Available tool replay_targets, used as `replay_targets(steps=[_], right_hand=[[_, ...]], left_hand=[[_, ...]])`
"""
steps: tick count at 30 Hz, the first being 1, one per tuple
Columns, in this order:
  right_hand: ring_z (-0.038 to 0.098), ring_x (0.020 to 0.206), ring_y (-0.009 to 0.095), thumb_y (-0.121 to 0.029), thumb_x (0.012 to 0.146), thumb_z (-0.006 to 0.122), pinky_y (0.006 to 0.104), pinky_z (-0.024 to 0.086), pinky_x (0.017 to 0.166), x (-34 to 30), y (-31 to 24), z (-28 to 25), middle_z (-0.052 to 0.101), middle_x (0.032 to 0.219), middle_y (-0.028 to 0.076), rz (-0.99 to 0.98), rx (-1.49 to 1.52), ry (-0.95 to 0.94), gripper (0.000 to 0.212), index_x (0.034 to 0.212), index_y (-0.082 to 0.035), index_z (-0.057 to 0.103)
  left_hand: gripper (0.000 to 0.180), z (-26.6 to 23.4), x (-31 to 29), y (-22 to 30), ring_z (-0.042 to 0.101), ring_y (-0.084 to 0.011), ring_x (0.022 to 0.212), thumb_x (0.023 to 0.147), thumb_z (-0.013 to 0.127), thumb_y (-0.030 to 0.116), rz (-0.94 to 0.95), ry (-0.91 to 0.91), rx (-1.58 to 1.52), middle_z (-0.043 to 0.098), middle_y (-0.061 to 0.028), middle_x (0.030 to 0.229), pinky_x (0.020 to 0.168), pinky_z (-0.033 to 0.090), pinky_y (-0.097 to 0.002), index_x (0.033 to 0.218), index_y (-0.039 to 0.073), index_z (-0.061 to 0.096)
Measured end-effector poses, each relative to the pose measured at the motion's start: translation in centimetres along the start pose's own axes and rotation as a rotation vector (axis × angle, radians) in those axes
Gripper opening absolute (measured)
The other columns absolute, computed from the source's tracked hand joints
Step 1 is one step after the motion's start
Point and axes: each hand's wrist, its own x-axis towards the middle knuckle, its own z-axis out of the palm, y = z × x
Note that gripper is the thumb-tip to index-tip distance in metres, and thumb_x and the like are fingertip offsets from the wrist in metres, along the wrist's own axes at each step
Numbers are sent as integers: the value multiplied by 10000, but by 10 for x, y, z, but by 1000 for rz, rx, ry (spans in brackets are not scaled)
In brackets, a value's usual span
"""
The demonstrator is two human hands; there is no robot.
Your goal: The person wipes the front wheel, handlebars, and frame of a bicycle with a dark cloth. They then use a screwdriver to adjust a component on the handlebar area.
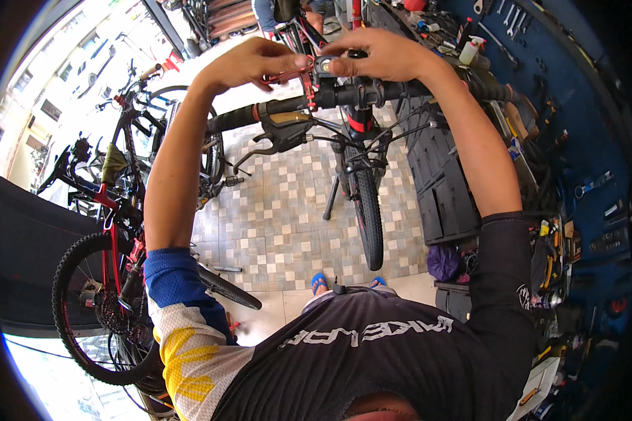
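While handlebars [344,95] overhang checkered flooring [288,210], buildings [38,95] probably stand outside.

The single view, worn on the head, looked steeply down over the shirt [400,351] toward the left hand [256,63], right hand [386,56] and bike [360,125]. Shirt and hands lay near, the floor [281,210] farther off; the wide fisheye bent straight edges toward its rim.

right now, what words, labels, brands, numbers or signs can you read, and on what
Black shirt front: large white lettering, wording not copied here.
Right sleeve: white mark, too small to read.
Spray bottle, aerosol can: any labels too small to read.
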Motion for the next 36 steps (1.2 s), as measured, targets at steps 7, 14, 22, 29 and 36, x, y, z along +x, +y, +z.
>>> replay_targets(steps=[7, 14, 22, 29, 36], right_hand=[[678, 1071, 317, -564, 823, 800, 405, 528, 916, -110, -58, -40, 729, 1123, 134, -99, -134, 601, 629, 1233, -95, 721], [687, 1019, 240, -368, 843, 847, 368, 534, 889, -274, -128, 47, 743, 1078, 81, 509, -50, 666, 452, 1179, -82, 756], [706, 817, 245, -372, 892, 790, 363, 558, 750, -485, -192, 104, 742, 937, 100, 1378, -69, 809, 396, 1144, -69, 748], [739, 909, 319, -314, 908, 741, 456, 566, 782, -693, -220, 117, 771, 977, 135, 1827, -187, 795, 311, 1137, -104, 751], [723, 923, 362, -171, 897, 676, 462, 567, 801, -892, -268, 139, 752, 970, 160, 2187, -410, 846, 226, 1109, -150, 748]], left_hand=[[537, -24, -85, -12, 668, -247, 1149, 968, 720, 356, 157, 598, 86, 704, -167, 1262, 1001, 504, -369, 1324, -40, 646], [434, 83, -179, -48, 696, -297, 837, 1075, 532, 361, 776, 694, -352, 698, -201, 916, 809, 571, -431, 1131, -49, 660], [225, 294, -110, 31, 712, -199, 864, 972, 702, 116, 366, -128, -816, 737, -144, 931, 790, 566, -310, 1094, -72, 679], [171, 410, -97, 112, 727, -160, 873, 963, 724, 84, 258, -422, -687, 766, -120, 921, 836, 572, -297, 1073, -45, 703], [148, 488, -74, 213, 712, -142, 889, 957, 708, 46, 343, -517, -552, 759, -94, 943, 829, 558, -278, 1076, -42, 703]])
